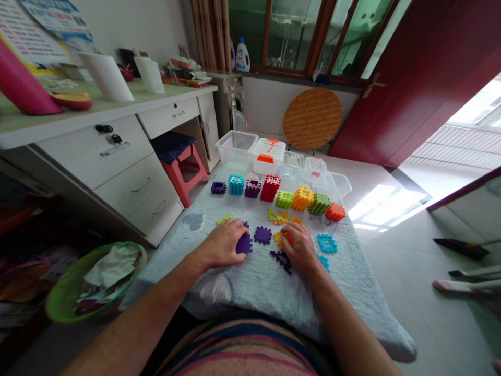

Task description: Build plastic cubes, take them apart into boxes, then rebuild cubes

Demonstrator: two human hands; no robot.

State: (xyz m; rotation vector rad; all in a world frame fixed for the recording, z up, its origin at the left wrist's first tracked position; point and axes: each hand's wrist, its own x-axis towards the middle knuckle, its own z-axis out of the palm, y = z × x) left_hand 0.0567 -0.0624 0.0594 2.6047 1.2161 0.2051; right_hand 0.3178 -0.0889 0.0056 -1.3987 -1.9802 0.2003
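Left hand: the left hand point(223, 244) curves over a purple plate point(244, 245), thumb and fingers touching it; I cannot tell if this grip is firm or only resting.
Right hand: the right hand point(301, 245) has fingers bent down on yellow-orange pieces point(278, 239); its grip is partly hidden, so I cannot tell if it is closed.
Blocks in row: eight seem already put together, from the dark blue block point(218, 188) through the red block point(269, 195) to the orange-red block point(335, 212).
Flat pieces: several are not joined, as the purple square point(262, 235) between the hands, the dark purple piece point(282, 261) and the blue frame point(327, 249); by my judgement, the work is well advanced but unfinished.
Bench edges: the cloth-covered bench point(352, 297) shows plain cloth before the hands; its right edge is well apart from the blue frame.
Far side: clear boxes point(237, 147) stand behind the row and limit reaching there.
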